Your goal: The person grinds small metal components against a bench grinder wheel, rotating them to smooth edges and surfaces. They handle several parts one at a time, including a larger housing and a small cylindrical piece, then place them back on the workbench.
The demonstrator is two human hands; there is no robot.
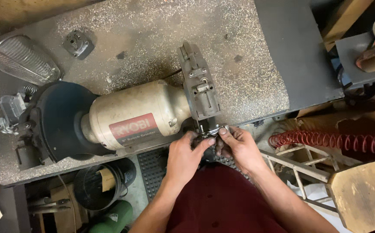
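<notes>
A dusty cream bench grinder (135, 114) lies on a speckled grey workbench (153, 34). It has a dark round wheel guard (60, 118) on its left end and a grey metal guard plate (199, 84) on its right end. My left hand (186, 154) and my right hand (237, 146) meet at the front edge of the bench, just below the grey plate. Both pinch a small shiny metal bracket (213, 129) fixed at the plate's lower end. My fingers hide most of the bracket.
A wire mesh guard (23, 58) and a small grey metal part (78, 43) lie at the bench's back left. A red coiled hose (334, 141), a wooden stool (362, 194) and a black bucket (99, 183) stand below and right of the bench.
</notes>
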